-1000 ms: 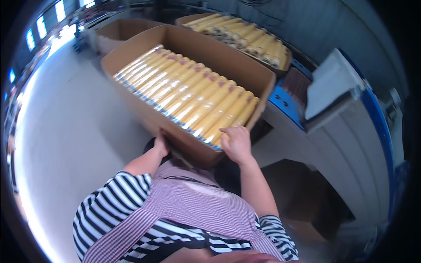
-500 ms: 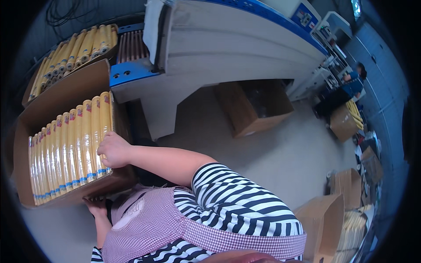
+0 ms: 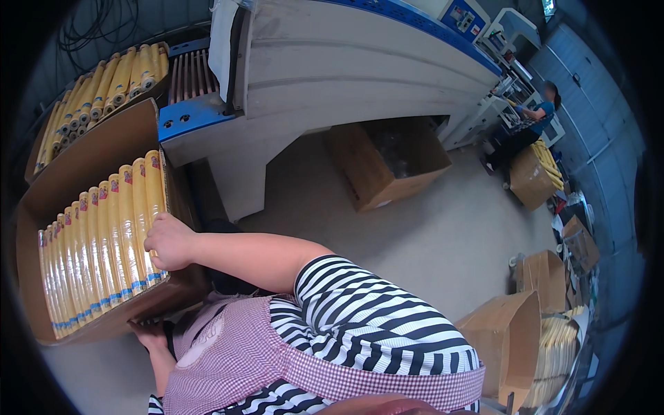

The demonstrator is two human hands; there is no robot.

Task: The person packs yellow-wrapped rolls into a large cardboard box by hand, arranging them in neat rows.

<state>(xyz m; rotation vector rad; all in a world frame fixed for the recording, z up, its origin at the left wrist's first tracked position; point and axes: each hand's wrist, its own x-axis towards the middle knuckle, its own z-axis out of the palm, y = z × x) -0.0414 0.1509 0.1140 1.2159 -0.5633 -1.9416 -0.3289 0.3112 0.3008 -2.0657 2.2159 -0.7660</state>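
One carton (image 3: 86, 169) is held between two hands, and one row of yellow wrapped rolls (image 3: 111, 242), roughly thirteen, lies side by side in it. The right hand (image 3: 171, 242) has its fingers clamped over the carton's right wall, against the last roll. The left hand (image 3: 149, 335) touches the carton's near side, low down; whether its fingers are closed I cannot tell, since they are partly hidden.

Just behind the carton stands one second box (image 3: 140, 102), piled with yellow rolls (image 3: 104, 79) too overlapped to count. To the carton's right is one grey-and-blue machine (image 3: 311, 76), with one open box (image 3: 387, 188) beneath it. Well apart from the carton, far to its right, are one co-worker (image 3: 536, 124) and one box of yellow pieces (image 3: 531, 183); two more open boxes (image 3: 501, 339) stand nearer, also to its right.
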